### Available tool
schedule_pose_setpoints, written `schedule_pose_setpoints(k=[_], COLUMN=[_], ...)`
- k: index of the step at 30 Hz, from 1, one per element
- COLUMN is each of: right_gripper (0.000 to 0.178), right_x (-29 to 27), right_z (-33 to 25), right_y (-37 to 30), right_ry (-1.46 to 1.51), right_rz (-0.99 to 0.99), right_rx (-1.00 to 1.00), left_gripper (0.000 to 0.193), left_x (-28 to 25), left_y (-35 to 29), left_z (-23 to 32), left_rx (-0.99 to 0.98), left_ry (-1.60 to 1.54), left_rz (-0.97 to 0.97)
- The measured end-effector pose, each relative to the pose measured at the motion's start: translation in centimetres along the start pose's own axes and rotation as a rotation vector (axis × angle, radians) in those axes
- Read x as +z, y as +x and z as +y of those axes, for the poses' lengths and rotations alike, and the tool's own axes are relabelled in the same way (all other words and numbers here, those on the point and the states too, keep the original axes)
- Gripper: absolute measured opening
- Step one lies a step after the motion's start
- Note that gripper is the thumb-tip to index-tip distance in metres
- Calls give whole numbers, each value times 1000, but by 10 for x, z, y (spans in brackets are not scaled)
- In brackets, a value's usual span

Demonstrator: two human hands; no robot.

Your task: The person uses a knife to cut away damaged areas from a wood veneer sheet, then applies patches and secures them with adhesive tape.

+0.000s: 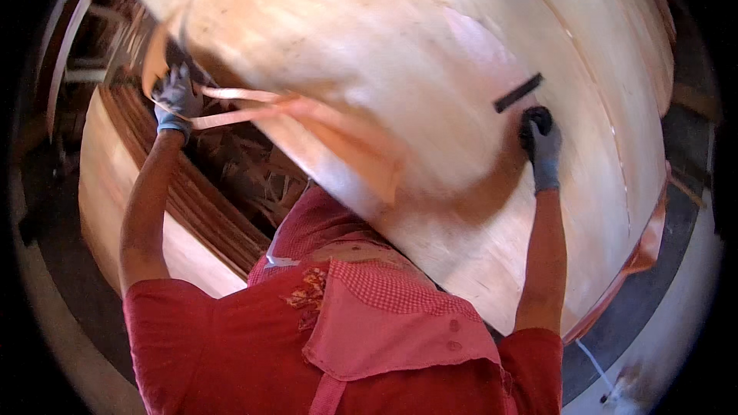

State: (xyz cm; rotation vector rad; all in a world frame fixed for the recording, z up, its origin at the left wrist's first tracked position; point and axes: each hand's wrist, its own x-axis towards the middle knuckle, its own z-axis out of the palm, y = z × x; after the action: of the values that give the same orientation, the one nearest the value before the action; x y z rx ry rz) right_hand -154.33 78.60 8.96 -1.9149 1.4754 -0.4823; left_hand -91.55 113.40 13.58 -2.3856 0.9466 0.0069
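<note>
Above a veneer stack, both gloved hands, left, right, apparently grip-clenched on a veneer sheet.

No packages, labels, signs or screens are to be seen; nothing printed or written is shown anywhere in the view.
</note>
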Motion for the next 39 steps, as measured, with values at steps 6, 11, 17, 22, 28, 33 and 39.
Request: schedule_pose_setpoints(k=[6, 11, 17, 22, 28, 33, 39], right_gripper=[23, 20, 21, 22, 24, 27, 28], right_x=[-12, -20, -25, -27, -27, -29, -28], right_z=[12, 19, 34, 42, 45, 47, 43], right_y=[13, 19, 28, 31, 32, 33, 31], right_ry=[114, 283, 420, 269, 185, 231, 192], right_rz=[-112, -145, -139, -122, -117, -82, -95], right_rx=[-89, 13, 143, 98, 26, 27, 51], left_gripper=[61, 60, 60, 60, 56, 50, 63], left_x=[148, 156, 151, 131, 58, 23, 1], left_y=[-119, -201, -205, -205, -221, -216, -207], left_z=[-70, -37, -43, -67, -5, 20, 16], left_rx=[10, 377, 303, 51, 659, 724, 740], left_ry=[-234, -408, -353, -268, -321, -825, -672], left_rz=[-598, -1105, -1112, -1079, -1078, -931, -801])
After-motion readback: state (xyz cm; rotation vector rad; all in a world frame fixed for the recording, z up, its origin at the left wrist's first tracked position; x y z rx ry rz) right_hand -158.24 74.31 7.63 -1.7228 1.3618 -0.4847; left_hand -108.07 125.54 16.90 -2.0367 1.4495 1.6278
